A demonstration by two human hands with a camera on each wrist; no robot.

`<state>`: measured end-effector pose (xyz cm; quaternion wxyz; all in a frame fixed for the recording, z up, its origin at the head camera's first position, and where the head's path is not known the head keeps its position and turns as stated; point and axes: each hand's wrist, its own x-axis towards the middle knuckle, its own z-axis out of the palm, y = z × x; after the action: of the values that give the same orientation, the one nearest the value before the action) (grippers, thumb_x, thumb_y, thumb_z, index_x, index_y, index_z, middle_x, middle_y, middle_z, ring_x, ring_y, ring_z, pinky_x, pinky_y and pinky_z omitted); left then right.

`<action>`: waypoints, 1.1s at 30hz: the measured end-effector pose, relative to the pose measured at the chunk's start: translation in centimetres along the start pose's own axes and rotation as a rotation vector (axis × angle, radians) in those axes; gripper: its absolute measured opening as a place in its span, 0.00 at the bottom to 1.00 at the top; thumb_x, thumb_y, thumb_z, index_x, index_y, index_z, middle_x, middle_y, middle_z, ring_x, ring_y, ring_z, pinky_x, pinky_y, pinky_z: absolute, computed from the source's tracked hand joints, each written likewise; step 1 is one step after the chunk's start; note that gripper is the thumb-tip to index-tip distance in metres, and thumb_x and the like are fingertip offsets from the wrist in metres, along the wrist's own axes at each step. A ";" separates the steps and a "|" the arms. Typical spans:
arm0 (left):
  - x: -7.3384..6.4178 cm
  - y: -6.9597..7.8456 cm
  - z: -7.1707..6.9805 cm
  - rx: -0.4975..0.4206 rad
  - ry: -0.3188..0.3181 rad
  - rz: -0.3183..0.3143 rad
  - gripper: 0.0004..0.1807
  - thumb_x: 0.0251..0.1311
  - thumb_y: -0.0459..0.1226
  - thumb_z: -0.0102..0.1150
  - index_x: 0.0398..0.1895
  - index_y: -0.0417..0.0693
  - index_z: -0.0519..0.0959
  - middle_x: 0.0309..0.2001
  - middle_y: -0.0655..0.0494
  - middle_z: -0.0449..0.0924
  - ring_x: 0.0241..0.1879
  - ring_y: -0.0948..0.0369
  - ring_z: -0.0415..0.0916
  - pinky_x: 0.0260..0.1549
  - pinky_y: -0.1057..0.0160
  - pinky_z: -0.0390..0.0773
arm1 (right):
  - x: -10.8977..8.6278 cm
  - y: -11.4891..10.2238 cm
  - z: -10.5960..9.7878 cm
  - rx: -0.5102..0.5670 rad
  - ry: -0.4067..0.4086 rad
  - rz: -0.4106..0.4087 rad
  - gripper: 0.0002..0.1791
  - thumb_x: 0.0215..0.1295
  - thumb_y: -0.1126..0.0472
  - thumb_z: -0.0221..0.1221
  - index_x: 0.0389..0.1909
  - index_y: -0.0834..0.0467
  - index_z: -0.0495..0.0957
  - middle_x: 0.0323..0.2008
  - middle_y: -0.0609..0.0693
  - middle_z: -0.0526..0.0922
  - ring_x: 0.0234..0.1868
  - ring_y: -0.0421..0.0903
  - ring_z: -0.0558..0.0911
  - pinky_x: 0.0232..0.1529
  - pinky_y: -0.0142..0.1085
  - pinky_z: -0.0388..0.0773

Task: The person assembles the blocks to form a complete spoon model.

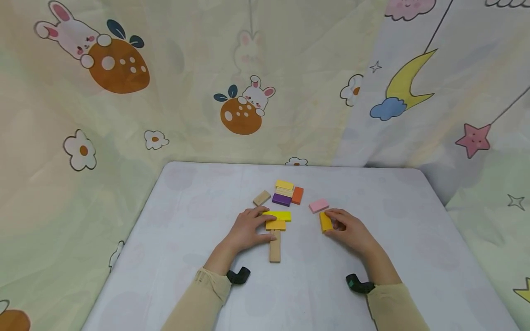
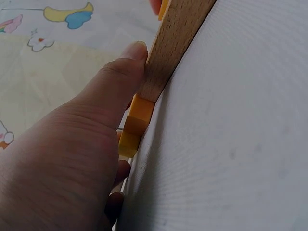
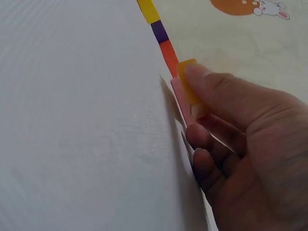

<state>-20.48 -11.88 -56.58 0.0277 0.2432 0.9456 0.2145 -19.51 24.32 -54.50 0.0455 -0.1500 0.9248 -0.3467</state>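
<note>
In the head view my left hand (image 1: 249, 228) rests at a row of flat wooden blocks. Its thumb touches the upper end of a plain wood block (image 1: 275, 250), and its fingers reach the left end of a bright yellow block (image 1: 281, 216). Between these lies a yellow-orange block (image 1: 275, 225), crosswise like the yellow one. On the right, thumb and fingertips of my right hand (image 1: 348, 231) pinch another yellow-orange block (image 1: 325, 222). The right wrist view has this block (image 3: 188, 84) tilted in the grip, overlapping a pink block (image 3: 178, 96).
Further back lie a yellow block (image 1: 285, 185), a pale striped wood piece (image 1: 284, 192), a purple block (image 1: 282, 200) and an orange-red block (image 1: 297, 195), grouped closely. A plain wood block (image 1: 262, 198) lies left of them. A patterned cloth (image 1: 186, 115) hangs behind the white table (image 1: 198, 184).
</note>
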 end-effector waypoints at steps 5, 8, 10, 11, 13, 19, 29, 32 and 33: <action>0.0 0.1 0.0 -0.004 -0.007 -0.007 0.36 0.53 0.73 0.53 0.65 0.77 0.71 0.71 0.65 0.63 0.68 0.55 0.61 0.67 0.46 0.63 | 0.1 -1.4 0.2 0.025 -0.006 0.049 0.32 0.58 0.45 0.69 0.63 0.46 0.76 0.60 0.43 0.75 0.40 0.44 0.74 0.39 0.30 0.74; 0.0 0.1 -0.1 -0.012 -0.005 -0.008 0.36 0.53 0.73 0.54 0.65 0.77 0.72 0.71 0.65 0.63 0.68 0.55 0.61 0.67 0.46 0.63 | 0.2 -2.6 1.0 0.014 -0.011 0.062 0.33 0.56 0.41 0.69 0.63 0.44 0.76 0.60 0.43 0.75 0.39 0.43 0.74 0.38 0.30 0.75; 0.0 0.1 -0.1 -0.014 -0.004 -0.008 0.36 0.53 0.72 0.54 0.65 0.76 0.72 0.71 0.65 0.63 0.68 0.55 0.62 0.67 0.45 0.63 | 0.2 -3.5 1.7 -0.015 -0.019 0.044 0.34 0.55 0.39 0.69 0.63 0.43 0.76 0.60 0.43 0.76 0.39 0.42 0.73 0.37 0.29 0.75; 0.0 0.2 -0.1 -0.014 -0.004 -0.008 0.36 0.53 0.72 0.54 0.65 0.76 0.72 0.71 0.64 0.63 0.67 0.54 0.62 0.67 0.45 0.63 | 0.1 -4.0 2.0 -0.019 -0.020 0.033 0.34 0.55 0.39 0.69 0.63 0.44 0.76 0.60 0.44 0.76 0.38 0.41 0.73 0.37 0.29 0.75; 0.0 0.2 -0.2 -0.010 -0.006 -0.009 0.36 0.53 0.73 0.53 0.65 0.77 0.72 0.71 0.64 0.63 0.67 0.54 0.62 0.67 0.45 0.63 | -0.1 -4.9 2.6 -0.025 -0.021 0.011 0.34 0.54 0.39 0.69 0.62 0.44 0.77 0.59 0.44 0.77 0.37 0.40 0.73 0.36 0.28 0.74; 0.0 0.1 -0.1 0.001 0.001 -0.008 0.37 0.52 0.75 0.50 0.65 0.77 0.71 0.71 0.64 0.63 0.67 0.54 0.62 0.66 0.44 0.63 | -1.0 -7.3 4.3 0.014 -0.050 -0.026 0.31 0.53 0.40 0.70 0.60 0.42 0.78 0.56 0.39 0.77 0.36 0.38 0.73 0.34 0.27 0.74; 0.0 0.0 0.0 0.005 0.008 0.007 0.37 0.52 0.74 0.50 0.65 0.77 0.72 0.71 0.64 0.63 0.67 0.54 0.62 0.66 0.45 0.63 | -3.1 -9.8 7.5 0.079 -0.182 -0.110 0.35 0.54 0.34 0.67 0.62 0.41 0.74 0.53 0.34 0.75 0.36 0.36 0.73 0.34 0.26 0.73; 0.0 0.0 0.0 0.002 0.014 0.009 0.36 0.52 0.74 0.51 0.65 0.77 0.72 0.71 0.65 0.63 0.67 0.54 0.62 0.66 0.45 0.64 | -3.7 -10.4 8.0 0.105 -0.204 -0.150 0.35 0.54 0.34 0.67 0.62 0.42 0.73 0.50 0.34 0.74 0.35 0.37 0.73 0.34 0.26 0.73; 0.0 -0.1 0.0 0.002 0.016 0.011 0.36 0.53 0.74 0.51 0.65 0.77 0.72 0.71 0.64 0.63 0.67 0.54 0.63 0.66 0.45 0.64 | -3.9 -10.5 8.2 0.112 -0.208 -0.167 0.34 0.54 0.34 0.67 0.61 0.41 0.73 0.49 0.34 0.74 0.36 0.38 0.73 0.35 0.26 0.72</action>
<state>-20.52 -11.91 -56.60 0.0187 0.2468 0.9446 0.2157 -11.67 12.88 -53.87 0.1205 -0.2589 0.8784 -0.3831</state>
